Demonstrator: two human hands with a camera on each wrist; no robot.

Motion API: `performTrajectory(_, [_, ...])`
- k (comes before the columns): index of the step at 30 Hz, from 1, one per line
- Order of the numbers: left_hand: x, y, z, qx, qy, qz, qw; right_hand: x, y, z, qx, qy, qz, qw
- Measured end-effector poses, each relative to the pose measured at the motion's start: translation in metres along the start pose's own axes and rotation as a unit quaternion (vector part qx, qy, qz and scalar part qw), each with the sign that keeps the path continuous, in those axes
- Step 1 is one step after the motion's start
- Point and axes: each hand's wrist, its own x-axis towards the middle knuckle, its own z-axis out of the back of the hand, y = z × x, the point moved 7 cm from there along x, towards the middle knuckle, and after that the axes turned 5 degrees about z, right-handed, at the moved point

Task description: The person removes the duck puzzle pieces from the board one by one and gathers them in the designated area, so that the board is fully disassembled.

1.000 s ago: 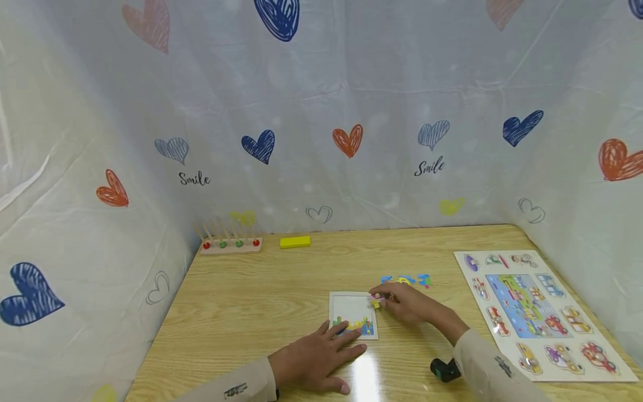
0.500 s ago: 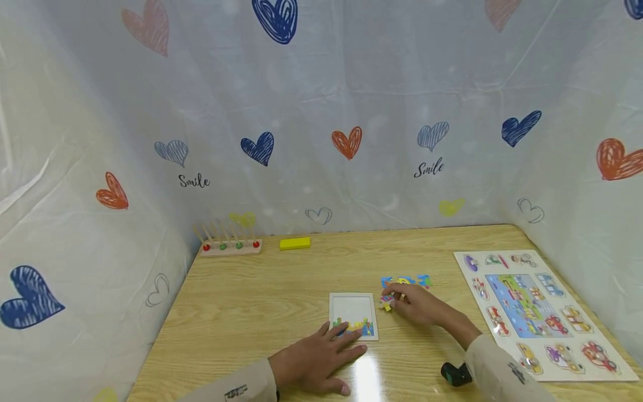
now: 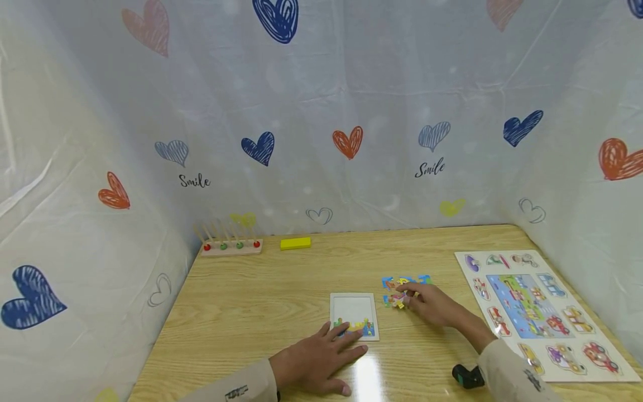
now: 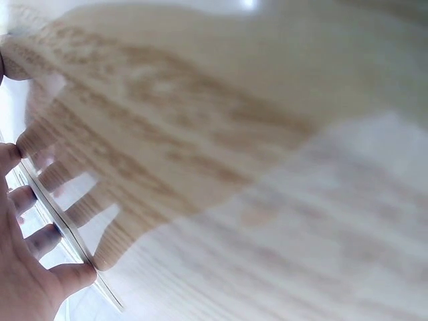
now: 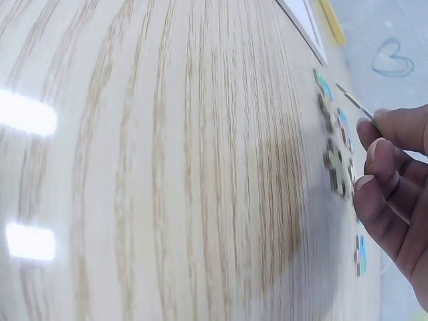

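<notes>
Left hand (image 3: 324,360): palm down, fingers extended and spread; some fingers lie over the near left part of a small white puzzle tray (image 3: 352,307), thumb out over the tabletop (image 3: 251,312). Fitted pieces (image 3: 369,329) form a strip along the tray's near side; the remainder of the tray shows bare white. Right hand (image 3: 434,304): fingers bent, positioned right of the tray, at the loose puzzle pieces (image 3: 389,283). Right wrist view: thumb and forefinger pinch one thin piece (image 5: 354,99), seen nearly edge-on; its printed design cannot be read there. Loose pieces lie in a cluster beyond and left of the right fingertips, partly hidden by the hand; count unclear. Large picture board (image 3: 545,340) lies at the right side of the tabletop. Black object (image 3: 467,377) beside the right sleeve (image 3: 512,371), identity unclear. Far left: peg stand with red and green beads (image 3: 232,251), yellow block (image 3: 295,243) just beside it.
</notes>
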Motion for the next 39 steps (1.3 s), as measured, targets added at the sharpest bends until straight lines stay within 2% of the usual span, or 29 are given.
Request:
performTrajectory(8, [-0.002,-0.001,0.001,-0.001,-0.012,-0.005,0.9999,-0.012,-0.015,0.009,0.043,0.001,-0.016,0.9990])
performTrajectory(13, [-0.002,-0.002,0.002,0.000,-0.018,-0.008,0.9998,-0.019,-0.022,0.013,0.092,0.005,-0.011,0.9957])
performTrajectory(24, [-0.001,-0.002,0.001,0.002,-0.017,-0.005,0.9998,-0.032,-0.033,0.024,0.138,0.011,-0.008,0.9903])
performTrajectory(29, [-0.001,-0.001,-0.001,-0.017,-0.016,-0.004,0.9997,-0.035,-0.037,0.027,0.151,0.015,-0.020,0.9882])
performTrajectory(39, [-0.001,0.000,-0.002,-0.009,-0.013,0.000,0.9999,-0.038,-0.042,0.029,0.153,0.008,-0.042,0.9873])
